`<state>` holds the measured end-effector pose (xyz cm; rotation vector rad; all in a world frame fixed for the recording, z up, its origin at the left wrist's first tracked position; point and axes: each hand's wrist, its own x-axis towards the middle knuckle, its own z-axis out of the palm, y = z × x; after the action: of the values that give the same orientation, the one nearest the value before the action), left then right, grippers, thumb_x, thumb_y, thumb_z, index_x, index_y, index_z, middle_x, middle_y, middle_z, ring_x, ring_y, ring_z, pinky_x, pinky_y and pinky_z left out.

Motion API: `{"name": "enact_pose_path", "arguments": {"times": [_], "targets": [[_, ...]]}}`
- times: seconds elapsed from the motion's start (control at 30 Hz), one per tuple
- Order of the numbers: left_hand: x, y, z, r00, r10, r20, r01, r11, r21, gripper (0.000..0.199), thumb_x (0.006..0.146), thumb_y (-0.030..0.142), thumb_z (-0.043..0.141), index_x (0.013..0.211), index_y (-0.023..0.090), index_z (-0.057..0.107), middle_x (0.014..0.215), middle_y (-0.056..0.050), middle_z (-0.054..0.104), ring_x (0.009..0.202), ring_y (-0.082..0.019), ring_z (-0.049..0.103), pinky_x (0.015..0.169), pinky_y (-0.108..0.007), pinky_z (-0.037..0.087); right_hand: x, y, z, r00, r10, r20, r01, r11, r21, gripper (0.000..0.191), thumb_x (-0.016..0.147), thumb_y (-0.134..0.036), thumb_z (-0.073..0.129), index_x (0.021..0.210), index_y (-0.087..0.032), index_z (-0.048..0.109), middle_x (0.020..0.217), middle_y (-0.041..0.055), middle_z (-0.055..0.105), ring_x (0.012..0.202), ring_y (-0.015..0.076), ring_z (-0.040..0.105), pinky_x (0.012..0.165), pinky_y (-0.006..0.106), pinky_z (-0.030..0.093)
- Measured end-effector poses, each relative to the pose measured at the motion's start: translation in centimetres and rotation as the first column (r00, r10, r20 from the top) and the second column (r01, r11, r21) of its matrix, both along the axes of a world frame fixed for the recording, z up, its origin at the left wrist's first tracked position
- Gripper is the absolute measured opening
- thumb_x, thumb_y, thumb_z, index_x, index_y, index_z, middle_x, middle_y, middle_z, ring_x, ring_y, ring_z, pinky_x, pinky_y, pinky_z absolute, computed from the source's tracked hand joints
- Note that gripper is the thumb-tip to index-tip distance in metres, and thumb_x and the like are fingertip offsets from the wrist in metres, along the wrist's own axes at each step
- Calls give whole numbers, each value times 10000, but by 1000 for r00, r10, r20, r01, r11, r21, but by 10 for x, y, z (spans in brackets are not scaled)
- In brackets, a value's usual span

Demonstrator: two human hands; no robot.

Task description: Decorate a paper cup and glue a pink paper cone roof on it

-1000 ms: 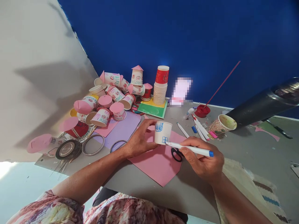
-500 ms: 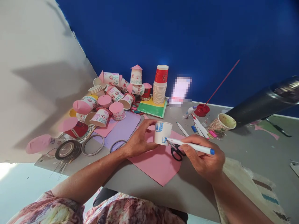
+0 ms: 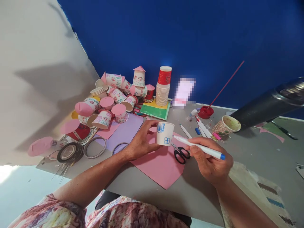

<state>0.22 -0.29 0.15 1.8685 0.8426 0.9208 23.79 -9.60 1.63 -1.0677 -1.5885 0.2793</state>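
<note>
A white paper cup (image 3: 165,134) with a blue striped patch near its top and a blue window shape low down is held upright by my left hand (image 3: 142,141), thumb under and fingers behind. My right hand (image 3: 211,160) grips a white marker (image 3: 201,147) with a blue end cap. The marker's tip points at the cup's right side, a small gap away from it. Below the cup lie pink paper (image 3: 159,167) and black-handled scissors (image 3: 181,155).
Decorated cups with pink paper tops (image 3: 102,119) crowd the left. A tall cup stack (image 3: 162,91) stands on a green pack (image 3: 154,111). Tape rolls (image 3: 68,152) lie at left. Loose markers (image 3: 201,126), a patterned cup (image 3: 225,125) and a red holder (image 3: 205,112) are at right.
My right hand and the marker have drawn back slightly to the right, so the tip has come off the cup. The window drawing now shows fully. The cup has shifted up slightly.
</note>
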Motion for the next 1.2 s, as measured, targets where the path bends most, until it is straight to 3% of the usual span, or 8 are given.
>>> {"name": "enact_pose_path", "arguments": {"times": [0.17,0.33,0.43,0.6,0.77,0.93,1.2], "targets": [[2,0,-1,982,-64,178,100,974,-205,724,693,198,903,1335,280,578,1422,-122,589,1342,-329,567,1008,-446,537,1,5,-7,994,-68,-90,64,997,-45,262,996,-146,601,1208,-254,713,875,-10,776,535,94,618,531,241,518],[3,0,-2,918,-151,366,294,879,-375,770,637,207,957,1321,287,611,1404,-107,620,1357,-331,563,1040,-453,511,-1,9,-4,975,-221,20,221,975,-30,179,951,-186,693,1114,-239,743,896,9,806,649,128,686,692,278,575],[2,1,-2,899,-174,403,352,834,-425,778,622,204,964,1318,297,627,1422,-107,607,1357,-333,561,1041,-455,506,1,7,-4,982,-185,-47,183,982,-44,213,961,-174,675,1152,-240,740,867,6,800,601,124,669,631,274,573],[0,3,0,917,-162,365,311,863,-399,777,627,179,947,1325,295,624,1399,-98,611,1302,-317,594,1062,-460,491,6,-2,1,989,4,-151,-5,1000,-4,245,975,-167,648,1181,-246,757,804,4,764,578,123,656,506,246,530],[-2,4,-2,932,-170,319,287,884,-368,752,659,161,910,1335,286,603,1423,-104,588,1291,-312,604,1084,-475,485,-2,-7,8,956,94,-279,-125,988,-94,142,1003,-210,613,1043,-224,748,715,0,718,565,134,662,475,237,525],[-2,2,-4,955,-177,236,243,926,-288,747,681,115,863,1355,286,589,1440,-106,560,1301,-307,595,1070,-459,501,-7,-8,6,963,104,-249,-146,977,-155,93,983,-226,634,1011,-248,720,696,-4,721,537,139,661,479,237,547],[0,-1,4,955,-179,237,241,934,-264,708,675,123,842,1329,251,604,1411,-113,576,1289,-307,598,1084,-476,512,-2,-6,5,986,117,-117,-134,979,-154,106,969,-206,618,1014,-218,713,741,17,746,529,138,658,471,240,541]]}}
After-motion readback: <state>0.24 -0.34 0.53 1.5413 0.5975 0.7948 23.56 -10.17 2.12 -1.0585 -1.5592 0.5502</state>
